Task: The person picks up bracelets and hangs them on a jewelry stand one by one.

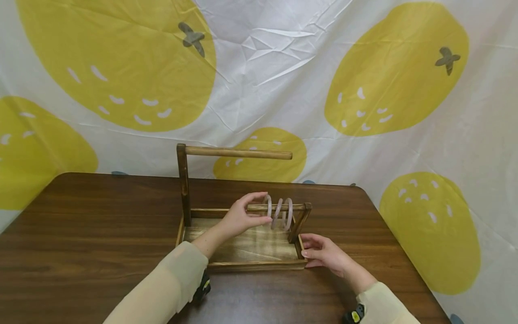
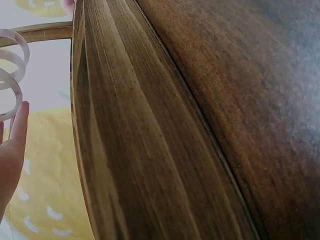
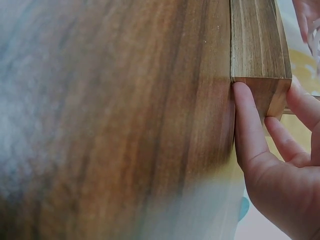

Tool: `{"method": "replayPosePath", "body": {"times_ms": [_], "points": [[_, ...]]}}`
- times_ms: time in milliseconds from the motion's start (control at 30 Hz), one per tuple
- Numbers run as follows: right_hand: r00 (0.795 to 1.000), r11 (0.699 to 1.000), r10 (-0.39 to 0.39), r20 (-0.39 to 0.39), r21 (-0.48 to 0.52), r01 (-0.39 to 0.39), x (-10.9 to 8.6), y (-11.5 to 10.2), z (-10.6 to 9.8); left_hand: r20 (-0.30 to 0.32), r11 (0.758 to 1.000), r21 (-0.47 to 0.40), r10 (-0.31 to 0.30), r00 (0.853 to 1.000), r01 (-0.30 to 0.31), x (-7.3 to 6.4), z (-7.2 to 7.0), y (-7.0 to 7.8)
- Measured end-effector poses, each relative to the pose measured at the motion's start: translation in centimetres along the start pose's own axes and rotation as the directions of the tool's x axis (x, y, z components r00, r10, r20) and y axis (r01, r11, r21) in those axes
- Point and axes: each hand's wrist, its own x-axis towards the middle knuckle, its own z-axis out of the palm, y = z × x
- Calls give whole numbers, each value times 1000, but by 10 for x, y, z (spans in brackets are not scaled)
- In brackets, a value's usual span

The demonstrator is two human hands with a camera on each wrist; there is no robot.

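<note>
A brown wooden jewelry stand (image 1: 243, 265) has a tray base, a tall left post with an upper bar (image 1: 238, 153), and a shorter right post with a lower bar (image 1: 299, 207). Three pale, translucent bangles (image 1: 288, 214) hang around the lower bar. My left hand (image 1: 238, 216) holds the leftmost bangle (image 1: 269, 206) between thumb and fingers, near the bar's free end. At the tray's right end, my right hand (image 1: 325, 254) grips the wall. The right wrist view shows its fingers (image 3: 250, 120) against the tray corner (image 3: 262, 50).
The stand is on a dark wooden table (image 1: 101, 234) with rounded corners. Behind the table hangs a white cloth (image 1: 267, 90) printed with large yellow fruit. A dark wrist device (image 1: 202, 285) shows below the left sleeve, another (image 1: 355, 314) by the right sleeve.
</note>
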Motion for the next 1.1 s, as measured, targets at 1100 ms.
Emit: {"method": "replayPosePath", "body": {"times_ms": [1100], "points": [[1000, 1000, -5, -4, -2, 5, 1, 3, -1, 50, 998, 10, -67, 997, 66, -5, 0, -2]]}}
